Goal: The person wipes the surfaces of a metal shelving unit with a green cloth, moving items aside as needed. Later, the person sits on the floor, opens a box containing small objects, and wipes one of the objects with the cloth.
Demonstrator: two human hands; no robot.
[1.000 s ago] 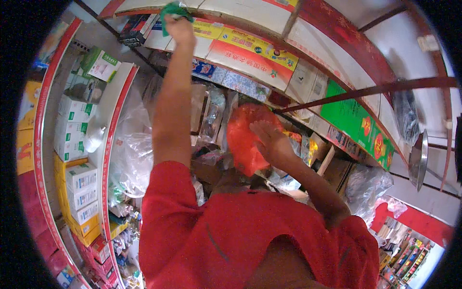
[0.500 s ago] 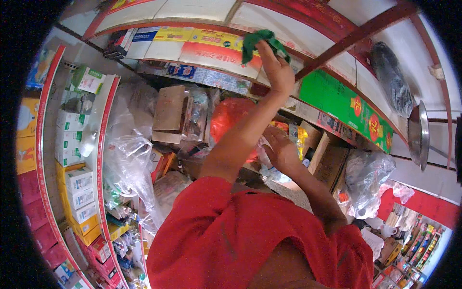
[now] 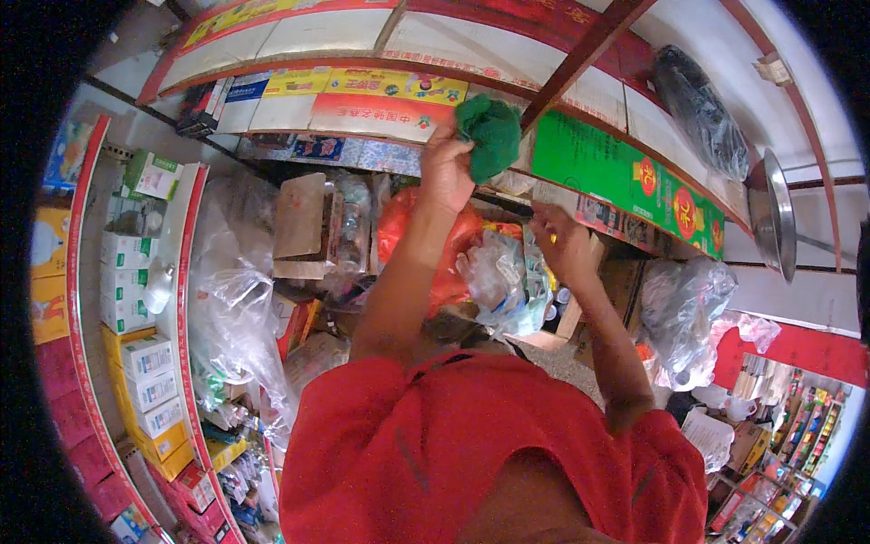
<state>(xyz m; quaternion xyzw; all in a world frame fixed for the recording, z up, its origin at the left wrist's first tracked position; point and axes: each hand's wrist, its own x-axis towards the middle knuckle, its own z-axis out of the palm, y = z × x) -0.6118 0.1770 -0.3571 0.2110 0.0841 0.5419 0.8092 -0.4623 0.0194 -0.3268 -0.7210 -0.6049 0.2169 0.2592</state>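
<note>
A crumpled green cloth point(image 3: 490, 138) is bunched in my left hand point(image 3: 446, 170), which is closed around it in front of the upper shelf's boxes. The cloth lies against the shelf edge beside a long green carton point(image 3: 625, 181). My right hand point(image 3: 565, 245) is raised below that carton, at the lower shelf's edge, with its fingers bent together. Whatever they may hold is too small to make out. Between my forearms are a red plastic bag point(image 3: 424, 238) and a clear plastic bag point(image 3: 507, 276).
Cartons line the upper shelf, crossed by a red-brown metal post point(image 3: 594, 59). A metal pan point(image 3: 772, 218) and a black bag point(image 3: 700, 113) are at the right. Clear plastic sheeting point(image 3: 237, 295) hangs at the left, beside shelves with small white boxes point(image 3: 149, 354). An open cardboard box point(image 3: 299, 218) stands behind.
My left hand has drawn down and left with the green cloth, which now shows bunched above the fingers. My right hand has risen from the clear bag to the shelf edge. The view has shifted.
</note>
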